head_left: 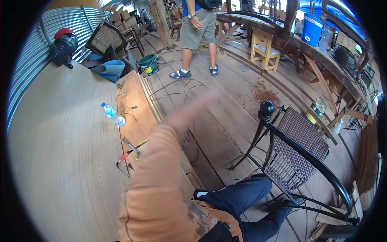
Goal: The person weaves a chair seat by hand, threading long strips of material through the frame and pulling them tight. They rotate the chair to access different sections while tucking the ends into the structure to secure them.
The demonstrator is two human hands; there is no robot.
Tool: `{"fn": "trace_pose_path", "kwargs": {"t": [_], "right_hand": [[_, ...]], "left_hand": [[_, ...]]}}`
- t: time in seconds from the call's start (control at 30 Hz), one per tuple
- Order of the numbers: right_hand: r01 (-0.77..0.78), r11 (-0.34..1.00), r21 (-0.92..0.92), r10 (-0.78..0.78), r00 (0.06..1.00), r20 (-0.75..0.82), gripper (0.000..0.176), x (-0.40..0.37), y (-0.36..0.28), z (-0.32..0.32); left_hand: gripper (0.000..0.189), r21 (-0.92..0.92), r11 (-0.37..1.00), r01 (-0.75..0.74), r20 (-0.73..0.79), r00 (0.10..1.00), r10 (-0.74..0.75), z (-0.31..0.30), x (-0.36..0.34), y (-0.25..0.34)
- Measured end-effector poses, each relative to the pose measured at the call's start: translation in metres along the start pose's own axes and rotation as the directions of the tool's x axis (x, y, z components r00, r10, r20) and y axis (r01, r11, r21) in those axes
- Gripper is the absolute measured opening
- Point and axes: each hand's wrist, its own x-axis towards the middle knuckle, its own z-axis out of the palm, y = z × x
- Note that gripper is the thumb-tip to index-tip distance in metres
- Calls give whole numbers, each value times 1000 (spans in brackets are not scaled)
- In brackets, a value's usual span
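Observation:
My left arm in an orange sleeve stretches forward over the gap between the wooden panels and the plank floor. My left hand is smeared by motion, so its fingers and anything in them cannot be made out. Below it in the picture are the floor planks and loose black cable. On the panel beside my forearm lie a hammer and a hacksaw with a red handle. A water bottle rests on its side farther left. My right hand is out of the picture.
A black metal chair with a woven seat stands at my right. Ahead stands another person in grey shorts. A long wooden bench carries a blue cooler. A small wooden chair and sawdust are nearby.

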Motion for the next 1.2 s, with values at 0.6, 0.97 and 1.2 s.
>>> {"fn": "trace_pose_path", "kwargs": {"t": [0.6, 0.97, 1.2], "right_hand": [[295, 927, -231, -328, 937, -121, 19, -75, -266, -158], [403, 860, -313, -459, 879, -131, 19, -165, -353, -232], [538, 836, -109, -549, 811, -202, 17, -99, -280, -263]], "left_hand": [[48, 421, 480, 770, 57, 505, -861, -391, -74, -55], [47, -718, 124, 685, 696, 704, 138, -95, 28, 308], [35, -847, 422, 322, 433, 879, 198, -136, 50, 314]]}}
